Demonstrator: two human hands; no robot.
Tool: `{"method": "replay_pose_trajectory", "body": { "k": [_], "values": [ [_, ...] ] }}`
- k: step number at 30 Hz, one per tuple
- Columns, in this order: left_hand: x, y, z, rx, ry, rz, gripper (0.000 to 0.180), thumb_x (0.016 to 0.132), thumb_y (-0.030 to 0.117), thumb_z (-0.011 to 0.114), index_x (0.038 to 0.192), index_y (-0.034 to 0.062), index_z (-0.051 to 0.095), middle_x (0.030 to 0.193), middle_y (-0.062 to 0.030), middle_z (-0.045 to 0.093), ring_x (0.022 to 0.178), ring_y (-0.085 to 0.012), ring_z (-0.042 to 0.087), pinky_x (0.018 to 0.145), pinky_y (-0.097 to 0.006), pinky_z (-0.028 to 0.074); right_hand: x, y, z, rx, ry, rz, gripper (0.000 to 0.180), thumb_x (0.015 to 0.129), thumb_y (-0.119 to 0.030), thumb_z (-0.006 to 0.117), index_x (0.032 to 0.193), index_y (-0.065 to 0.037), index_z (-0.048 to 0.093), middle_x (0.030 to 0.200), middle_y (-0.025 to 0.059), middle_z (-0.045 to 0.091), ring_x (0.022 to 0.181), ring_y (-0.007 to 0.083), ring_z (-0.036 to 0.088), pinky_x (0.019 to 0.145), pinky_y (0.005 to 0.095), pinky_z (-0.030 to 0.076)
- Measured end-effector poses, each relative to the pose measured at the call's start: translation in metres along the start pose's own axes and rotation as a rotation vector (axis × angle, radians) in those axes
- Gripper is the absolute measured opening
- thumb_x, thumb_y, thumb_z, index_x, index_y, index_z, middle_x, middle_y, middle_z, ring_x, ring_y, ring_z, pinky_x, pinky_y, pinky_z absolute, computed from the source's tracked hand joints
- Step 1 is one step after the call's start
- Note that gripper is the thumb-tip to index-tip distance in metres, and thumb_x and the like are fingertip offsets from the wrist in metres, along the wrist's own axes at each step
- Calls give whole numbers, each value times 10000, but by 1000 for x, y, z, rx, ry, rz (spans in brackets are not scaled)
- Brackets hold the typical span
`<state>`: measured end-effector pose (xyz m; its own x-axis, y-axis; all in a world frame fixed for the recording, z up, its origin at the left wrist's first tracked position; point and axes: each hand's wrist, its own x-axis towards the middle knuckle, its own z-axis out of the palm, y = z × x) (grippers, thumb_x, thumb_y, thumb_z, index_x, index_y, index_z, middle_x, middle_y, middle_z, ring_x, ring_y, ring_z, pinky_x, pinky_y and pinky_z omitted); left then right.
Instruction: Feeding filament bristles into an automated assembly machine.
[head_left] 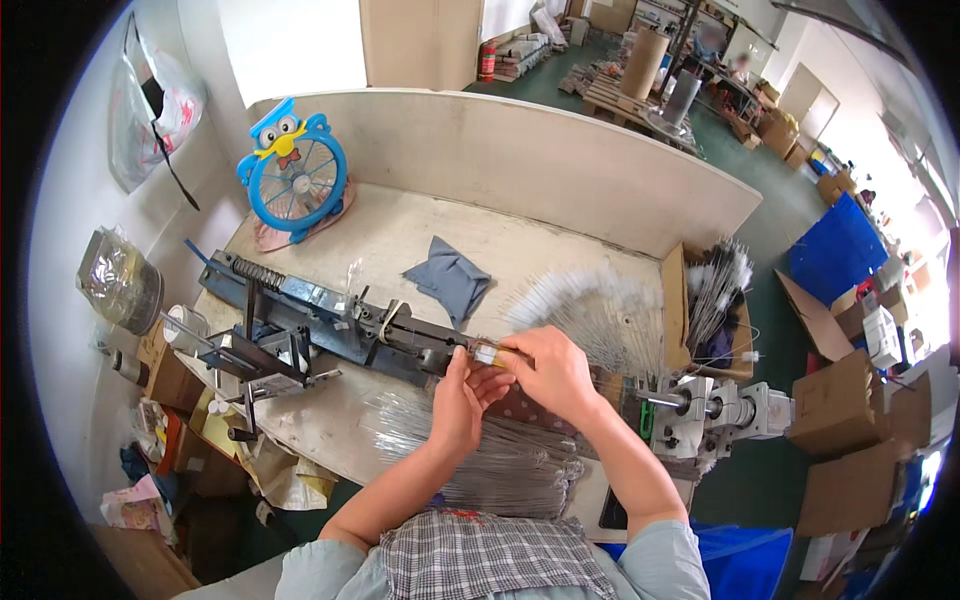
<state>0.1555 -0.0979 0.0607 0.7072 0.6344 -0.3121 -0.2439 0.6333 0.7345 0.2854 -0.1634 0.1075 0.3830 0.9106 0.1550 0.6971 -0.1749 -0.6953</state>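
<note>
My right hand [553, 370] is closed, with its fingertips pinching a small white-and-yellow piece [487, 355] whose kind I cannot make out. Just left of it, my left hand [462, 408] has its thumb raised and its fingers curled close to the same piece; whatever lies between them is hidden. Both hands are at the right end of a long dark metal bench fixture [320, 315] with a coil spring at its far left. Below the hands lies a thick bundle of thin metal wires [510, 465]. Behind my right hand, a fan of thin wires with white ends [580, 310] spreads over the table.
A grey cloth [450, 280] lies beyond the fixture. A blue cartoon fan [298, 185] stands at the back left. On the right are a cardboard box [677, 320] of white-tipped wires and a metal machine [700, 415]. A low panel [520, 150] borders the table's back.
</note>
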Motion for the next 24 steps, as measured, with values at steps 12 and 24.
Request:
{"method": "replay_pose_trajectory", "body": {
  "k": [12,24],
  "values": [
    [3,-13,8,-247,102,137,79,905,144,538,921,68,553,917,-35,618,851,-131,616,729,-282,491,-12,-3,17,-295,399,-321,235,684,-170,708,916,-138,688,928,-5,631,925,211,560,770,365,441],
    [4,-16,11,-171,121,171,82,878,69,559,953,37,565,931,-58,633,845,-158,634,752,-301,506,-22,6,-1,-225,365,-353,224,666,-153,737,888,-137,713,930,18,634,922,239,567,778,371,464]
  ]
}}
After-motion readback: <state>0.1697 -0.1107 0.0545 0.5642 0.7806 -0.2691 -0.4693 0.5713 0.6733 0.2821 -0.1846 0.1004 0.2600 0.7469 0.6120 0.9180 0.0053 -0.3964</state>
